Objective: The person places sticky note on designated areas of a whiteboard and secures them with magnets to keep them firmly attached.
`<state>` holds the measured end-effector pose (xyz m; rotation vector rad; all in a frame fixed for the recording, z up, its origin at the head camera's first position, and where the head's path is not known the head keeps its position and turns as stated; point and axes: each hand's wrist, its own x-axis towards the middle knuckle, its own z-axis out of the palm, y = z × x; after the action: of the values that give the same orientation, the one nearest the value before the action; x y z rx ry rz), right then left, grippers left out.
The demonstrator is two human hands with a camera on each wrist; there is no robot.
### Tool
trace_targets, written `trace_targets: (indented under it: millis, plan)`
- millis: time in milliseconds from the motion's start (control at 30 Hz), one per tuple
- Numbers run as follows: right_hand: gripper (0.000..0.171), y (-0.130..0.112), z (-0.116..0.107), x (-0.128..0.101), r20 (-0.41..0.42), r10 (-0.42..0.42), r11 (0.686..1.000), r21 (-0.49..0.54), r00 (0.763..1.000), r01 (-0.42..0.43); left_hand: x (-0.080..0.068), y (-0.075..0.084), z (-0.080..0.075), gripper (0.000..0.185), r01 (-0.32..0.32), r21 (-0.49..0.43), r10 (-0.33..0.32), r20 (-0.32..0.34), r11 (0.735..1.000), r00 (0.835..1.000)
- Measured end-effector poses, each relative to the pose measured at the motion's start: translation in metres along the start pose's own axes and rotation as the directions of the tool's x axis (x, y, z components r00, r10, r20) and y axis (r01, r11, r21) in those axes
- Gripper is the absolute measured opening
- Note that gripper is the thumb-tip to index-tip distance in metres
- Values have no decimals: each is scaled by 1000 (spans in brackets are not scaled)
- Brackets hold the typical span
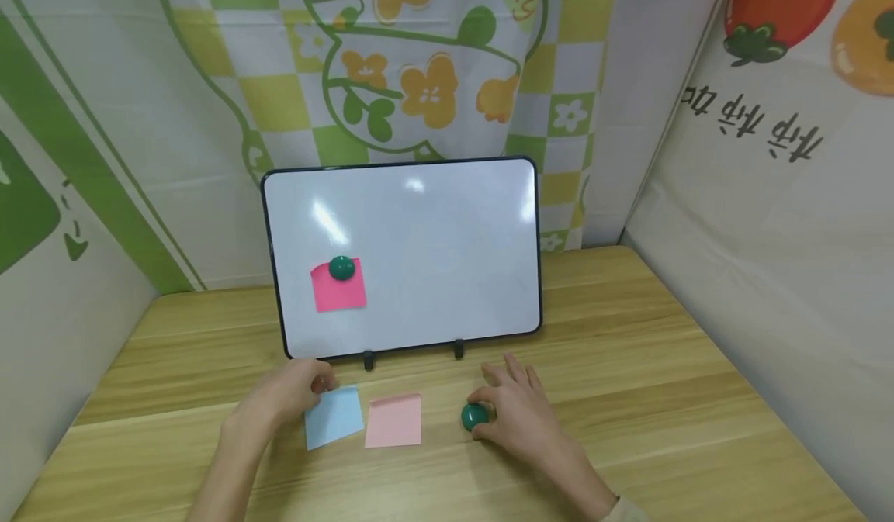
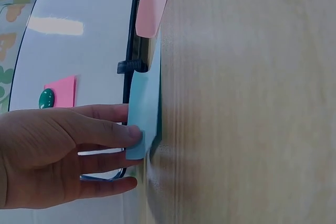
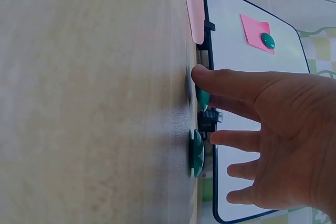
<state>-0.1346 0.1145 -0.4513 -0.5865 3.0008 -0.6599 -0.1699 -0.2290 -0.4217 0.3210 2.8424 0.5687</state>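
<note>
Lying before the whiteboard [image 1: 447, 250], lower-left corner: blue note [image 1: 337, 421], one, roughly square, no clear long axis; near edge angled to the board's lower edge; far left part raised off the table [image 1: 663, 413] in the left wrist view

Left hand [image 1: 289, 392]: nearer of the two to the blue note; thumb on its front, forefinger behind, a narrow pinch at the corner toward the board; most of the note extends rightward and away from the board, beyond the fingertips

Green magnet [image 1: 474, 417], one, round and domed, no long axis: before the board's right foot [image 1: 459, 349]

Right hand [image 1: 518, 413]: nearer of the two to this magnet; thumb and forefinger on either side of it, a pinch as wide as the magnet, remaining fingers spread toward the board; whether the magnet is off the table, cannot tell

Governing relation, as judged: blue note and green magnet well apart along the board's lower edge, both short of its face

Pale pink note [image 1: 394, 425], one: between them, before the board's left foot [image 1: 369, 361], untouched

Second loose magnet [image 3: 198, 153], one: before the board, right of the held one, beside the right fingers

Bright pink note [image 1: 340, 297], one: on the board's left half, under a fixed magnet [image 1: 341, 267]
</note>
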Motion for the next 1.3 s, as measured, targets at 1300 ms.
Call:
trace_targets:
  millis: [1300]
  plan:
    - [35,-7,-4,3,-209,-53,997,42,976,63,1,5,-15,21,-55,-6,54,-63,998,997]
